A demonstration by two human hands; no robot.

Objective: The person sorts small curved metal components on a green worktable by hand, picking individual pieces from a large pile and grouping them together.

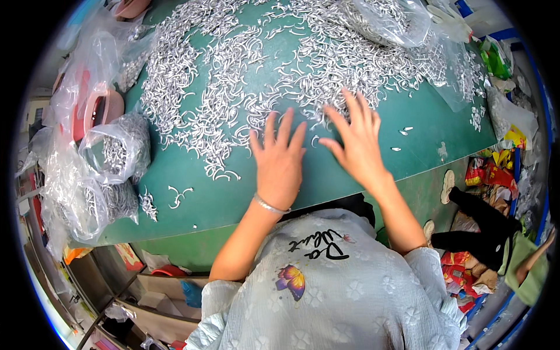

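Many small curved silvery metal pieces (224, 87) lie scattered in a loose layer over the green tabletop (326, 175). My left hand (279, 160) is over the near edge of the layer, palm down, its fingers spread and nothing held. To its right, my right hand (359, 140) also has its fingers apart, with the fingertips at the edge of the pieces. One single curved piece (315, 140) rests on the table between the two hands. Whether the fingertips press on any pieces is hard to make out.
Clear plastic bags filled with metal pieces (119, 149) stand at the left, beside a pink basket (104, 109). Another bag (391, 23) lies at the far right of the table. A person in black trousers (478, 233) is on the right, near red packages (493, 178).
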